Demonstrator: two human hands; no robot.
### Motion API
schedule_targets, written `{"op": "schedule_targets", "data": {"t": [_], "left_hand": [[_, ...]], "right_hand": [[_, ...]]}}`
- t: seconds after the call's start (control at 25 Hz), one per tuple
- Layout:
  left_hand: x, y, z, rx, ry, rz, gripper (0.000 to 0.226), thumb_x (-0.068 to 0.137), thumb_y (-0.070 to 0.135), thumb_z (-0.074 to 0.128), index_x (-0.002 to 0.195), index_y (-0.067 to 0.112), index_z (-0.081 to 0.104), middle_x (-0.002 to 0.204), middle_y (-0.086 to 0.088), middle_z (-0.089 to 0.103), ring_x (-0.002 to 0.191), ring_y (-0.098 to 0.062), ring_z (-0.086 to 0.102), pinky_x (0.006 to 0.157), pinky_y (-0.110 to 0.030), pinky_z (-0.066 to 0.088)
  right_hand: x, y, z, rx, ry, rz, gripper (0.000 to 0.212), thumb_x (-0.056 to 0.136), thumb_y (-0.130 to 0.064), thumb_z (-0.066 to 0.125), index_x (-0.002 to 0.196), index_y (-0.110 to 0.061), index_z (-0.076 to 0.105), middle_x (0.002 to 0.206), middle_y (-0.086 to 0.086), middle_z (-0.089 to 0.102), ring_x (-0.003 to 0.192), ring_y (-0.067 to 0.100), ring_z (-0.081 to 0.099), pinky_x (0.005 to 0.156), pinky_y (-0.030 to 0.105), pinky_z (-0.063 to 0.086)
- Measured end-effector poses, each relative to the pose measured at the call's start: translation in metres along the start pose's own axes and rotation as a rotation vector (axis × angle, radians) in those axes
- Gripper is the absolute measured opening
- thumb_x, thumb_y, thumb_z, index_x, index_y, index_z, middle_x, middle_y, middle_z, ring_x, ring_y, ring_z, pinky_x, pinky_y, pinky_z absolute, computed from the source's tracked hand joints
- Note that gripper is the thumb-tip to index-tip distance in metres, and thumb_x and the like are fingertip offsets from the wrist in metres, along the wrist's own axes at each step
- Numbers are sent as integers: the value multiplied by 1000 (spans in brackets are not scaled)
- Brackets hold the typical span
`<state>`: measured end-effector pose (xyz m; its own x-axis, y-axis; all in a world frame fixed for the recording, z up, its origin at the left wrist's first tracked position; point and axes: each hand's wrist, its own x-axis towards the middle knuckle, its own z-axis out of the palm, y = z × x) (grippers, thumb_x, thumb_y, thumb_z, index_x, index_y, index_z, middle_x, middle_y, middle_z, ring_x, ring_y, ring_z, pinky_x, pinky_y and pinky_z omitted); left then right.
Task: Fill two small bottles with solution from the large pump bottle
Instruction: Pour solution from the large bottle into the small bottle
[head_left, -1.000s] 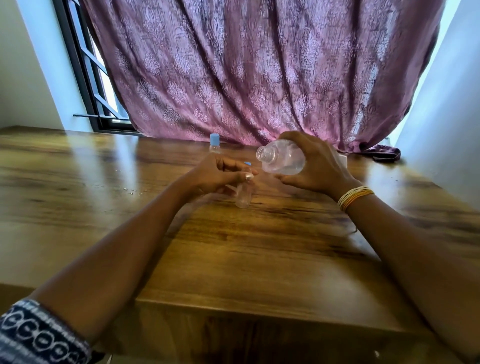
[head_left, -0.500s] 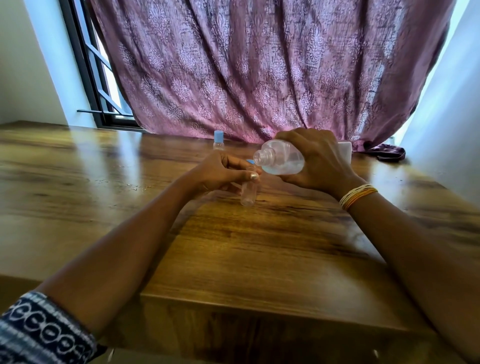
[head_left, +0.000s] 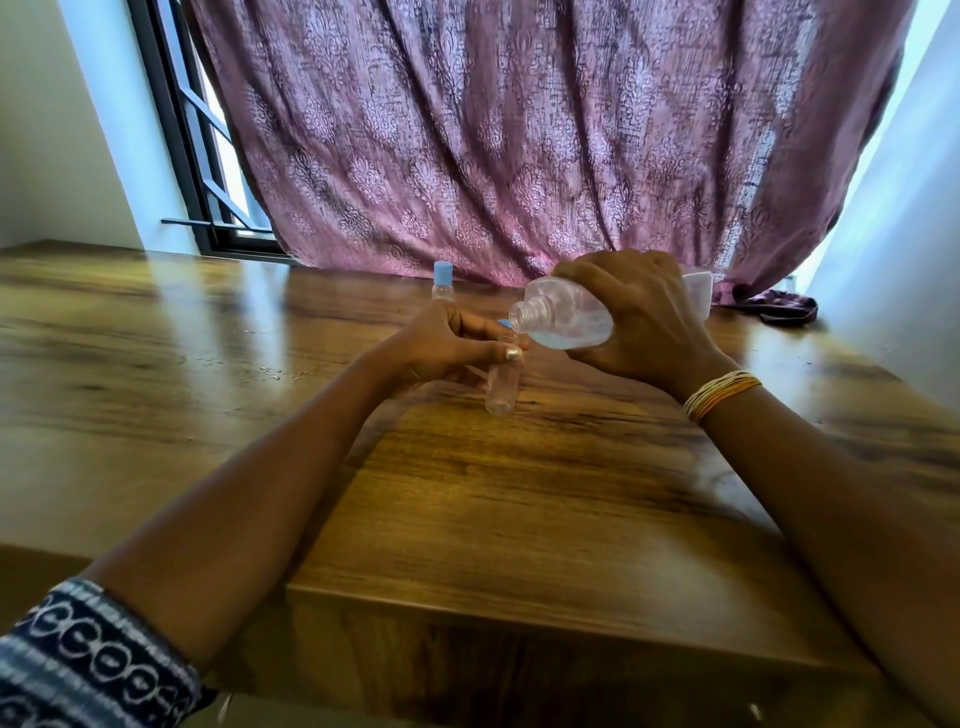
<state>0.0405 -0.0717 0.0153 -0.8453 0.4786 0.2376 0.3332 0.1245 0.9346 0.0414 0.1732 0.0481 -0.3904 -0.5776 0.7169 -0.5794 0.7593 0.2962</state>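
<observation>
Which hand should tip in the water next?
The right hand. It already grips the large clear plastic bottle, tilted with its open neck just above the small clear bottle. The left hand is busy steadying that small bottle.

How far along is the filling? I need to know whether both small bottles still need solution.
Done: the large bottle has its pump off. The capped small bottle stands at the back; whether it is filled I cannot tell. In hand: the right hand tips the large bottle's open neck over the uncapped small bottle that the left hand holds upright. No stream shows. Left: filling and capping this one.
</observation>
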Motion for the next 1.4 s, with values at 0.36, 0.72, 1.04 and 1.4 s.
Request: {"op": "schedule_targets", "data": {"t": [0.36,0.72,1.04,1.4], "left_hand": [[0,0,0,24,4,33,23,67,29,77,89,24,78,97,4,77,89,-16,71,70,-27,60],[-2,2,0,10,0,28,20,67,28,76,87,25,78,100,6,77,88,-15,71,70,-26,61],[0,0,-1,14,-2,21,20,69,27,75,89,26,77,98,7,77,85,-12,72,66,-24,60],[2,-2,-2,15,-3,28,35,69,25,75,101,12,73,96,5,77,88,-16,73,70,-28,61]], "right_hand": [[0,1,-1,-34,44,1,53,77,-50,66,120,-19,63,110,2,67,95,28,61,80,42,38],[2,-1,-1,-48,63,-30,53,83,-58,58,119,-20,63,112,2,67,98,27,61,80,41,37],[1,2,3,-63,84,-46,54,83,-59,59,120,-20,62,113,3,67,99,27,61,81,42,39],[0,4,2,-68,92,-46,54,82,-58,62,120,-19,63,113,3,67,99,27,61,81,43,38]]}}
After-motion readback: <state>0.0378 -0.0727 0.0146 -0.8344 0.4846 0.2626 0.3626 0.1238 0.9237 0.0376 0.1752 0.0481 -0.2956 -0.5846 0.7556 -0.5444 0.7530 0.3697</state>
